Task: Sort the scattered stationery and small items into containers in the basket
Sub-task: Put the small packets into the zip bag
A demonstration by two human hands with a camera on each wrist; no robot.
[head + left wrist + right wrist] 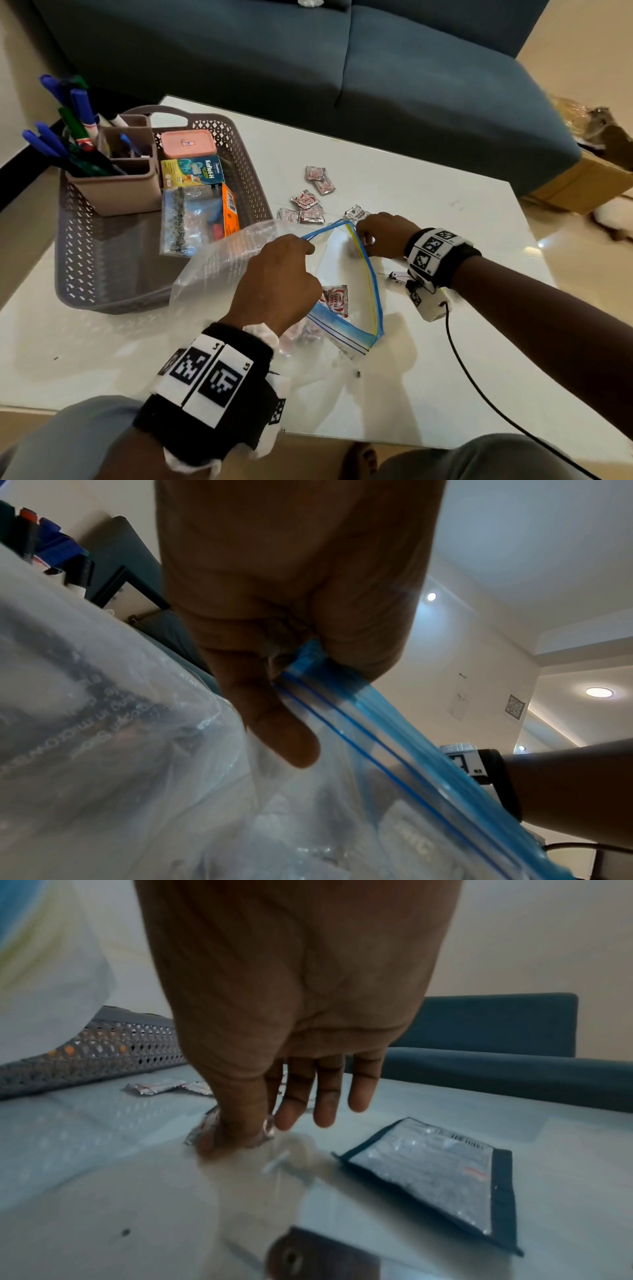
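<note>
A clear zip bag (346,267) with a blue seal lies open on the white table (445,205), with red-and-silver sachets (335,298) inside. My left hand (308,246) pinches the bag's rim and holds the mouth up; in the left wrist view its fingers (294,739) clamp the blue seal strip (342,696). My right hand (363,229) is just beyond the bag's far corner, where thumb and forefinger pinch a silver sachet (202,1129) lying on the table. Several more sachets (306,202) lie scattered between the bag and the grey basket (85,274).
The basket holds a pen holder (116,192) full of markers, a pink box (188,144), a blue carton (193,171) and a clear pouch (188,219). A small metal item (397,275) lies under my right wrist. A blue sofa (376,68) stands behind; a cardboard box (582,185) is on the floor.
</note>
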